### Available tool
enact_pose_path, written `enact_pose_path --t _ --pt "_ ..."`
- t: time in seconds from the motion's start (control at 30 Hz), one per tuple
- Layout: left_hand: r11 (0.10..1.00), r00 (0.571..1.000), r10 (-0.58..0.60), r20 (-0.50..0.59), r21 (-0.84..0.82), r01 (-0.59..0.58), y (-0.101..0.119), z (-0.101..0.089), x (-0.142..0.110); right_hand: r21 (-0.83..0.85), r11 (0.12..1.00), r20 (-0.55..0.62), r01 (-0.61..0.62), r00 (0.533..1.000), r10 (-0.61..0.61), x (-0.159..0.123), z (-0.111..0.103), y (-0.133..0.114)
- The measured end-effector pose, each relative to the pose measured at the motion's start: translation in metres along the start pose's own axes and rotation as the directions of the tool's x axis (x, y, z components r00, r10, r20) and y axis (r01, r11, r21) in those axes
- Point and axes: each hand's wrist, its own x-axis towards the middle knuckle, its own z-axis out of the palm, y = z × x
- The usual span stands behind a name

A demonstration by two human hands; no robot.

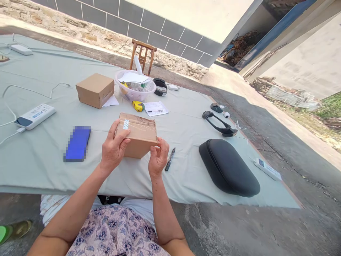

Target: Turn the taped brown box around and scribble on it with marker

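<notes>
Head view: gripping a cardboard box with left hand half-curled round its left side, pinching its near right corner with right hand, beside a black marker.

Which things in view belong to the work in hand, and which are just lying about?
In hand, judging by touch:
held box, between left hand and right hand
its sticker

Apparently just lying about:
marker
tape measure
other box
bowl
black case
</notes>
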Motion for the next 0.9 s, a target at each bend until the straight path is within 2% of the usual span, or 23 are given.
enact_pose_path --t 0.07,0.13,0.23,0.33,0.47,0.57,0.73,0.9 --pt "1.000 1.000 0.015 -0.017 0.014 -0.014 -0.002 -0.001 0.001 0.049 0.985 0.076 -0.167 0.984 0.163 -0.010 0.001 0.014" --pt "0.999 0.999 0.036 -0.036 0.022 -0.035 -0.004 -0.001 0.000 0.061 0.954 0.183 -0.294 0.943 0.279 -0.021 0.000 0.027" --pt "0.998 0.996 0.065 -0.056 0.014 -0.064 -0.006 0.000 0.000 0.012 0.925 0.297 -0.380 0.884 0.360 -0.034 -0.006 0.044" --pt "0.998 0.996 0.066 -0.062 0.004 -0.066 -0.007 -0.001 0.000 -0.120 0.931 0.368 -0.344 0.856 0.364 -0.045 -0.011 0.054" --pt "1.000 0.999 0.024 -0.045 0.001 -0.024 -0.008 -0.003 0.001 -0.243 0.945 0.393 -0.218 0.869 0.302 -0.054 -0.009 0.060" --pt "1.000 0.999 0.016 -0.041 -0.005 -0.016 -0.008 -0.005 0.000 -0.275 0.945 0.394 -0.178 0.876 0.279 -0.056 -0.006 0.060" --pt "0.998 0.994 0.060 -0.087 -0.015 -0.062 -0.014 -0.011 -0.002 -0.284 0.941 0.398 -0.185 0.870 0.291 -0.056 -0.007 0.056" --pt "0.999 0.992 0.010 -0.124 -0.035 -0.014 -0.022 -0.021 -0.003 -0.197 0.944 0.380 -0.265 0.867 0.322 -0.057 -0.012 0.054"
